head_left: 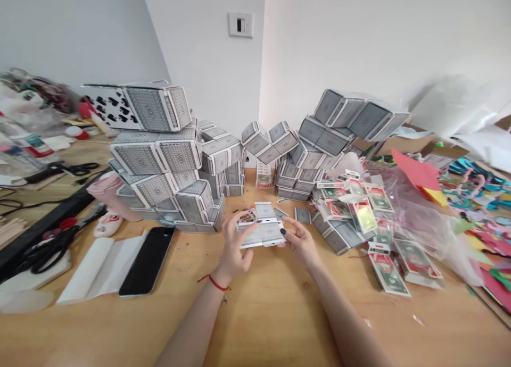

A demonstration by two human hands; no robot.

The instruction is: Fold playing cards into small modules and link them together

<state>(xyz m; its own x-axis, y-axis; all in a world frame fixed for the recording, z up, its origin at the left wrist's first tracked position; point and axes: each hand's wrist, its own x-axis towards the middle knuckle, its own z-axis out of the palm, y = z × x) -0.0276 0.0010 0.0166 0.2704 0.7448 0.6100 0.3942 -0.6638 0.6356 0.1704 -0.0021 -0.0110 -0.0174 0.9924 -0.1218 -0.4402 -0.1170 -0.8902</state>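
Between my hands is a small panel of joined playing cards (263, 232), mostly grey backs, with a face card showing at its upper left. My left hand (236, 242) grips its left side, fingers over the top and thumb below. At the right edge, my right hand (297, 238) pinches the panel between thumb and fingers. A loose grey-backed card (303, 215) lies on the table just beyond my right hand. Stacked blocks made of cards stand behind, in a tall left stack (159, 159) and a right stack (319, 138).
A black phone (147, 260) lies at left beside a roll of white paper (93, 271) and black scissors (59, 239). Red and green card boxes (385, 271) are piled at right, near clear plastic and coloured paper (415, 175). A wall switch (240, 25) is behind.
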